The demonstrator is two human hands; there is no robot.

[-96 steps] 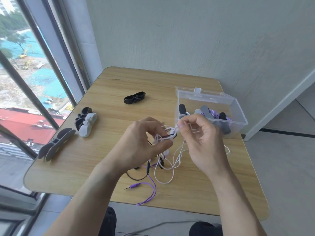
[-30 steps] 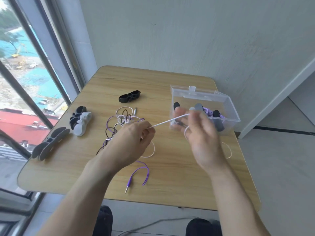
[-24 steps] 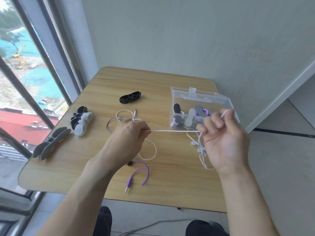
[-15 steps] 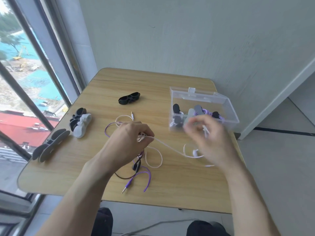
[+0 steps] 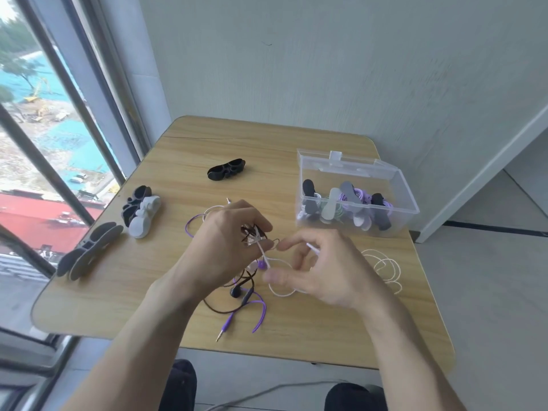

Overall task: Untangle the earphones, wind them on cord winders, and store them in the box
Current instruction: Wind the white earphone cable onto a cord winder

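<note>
My left hand (image 5: 225,241) grips a knot of tangled earphone cords (image 5: 252,235), white, purple and dark brown, above the middle of the wooden table (image 5: 184,161). My right hand (image 5: 320,271) is just right of the knot, blurred, its fingers around the white cord (image 5: 281,292). A pulled-out length of white cord (image 5: 385,268) lies in loose loops to the right. A purple cord with its jack plug (image 5: 225,327) hangs toward the table's near edge. The clear plastic box (image 5: 406,185) at the right holds several wound winders.
Empty cord winders lie on the table: a black one (image 5: 226,170) at the back, a black and white pair (image 5: 142,212) and a grey pair (image 5: 89,253) at the left edge by the window. A wall stands behind the table.
My right hand drew the white cord out to the right, dropped the freed length on the table, and came back to the knot. My left hand kept hold of the tangle.
</note>
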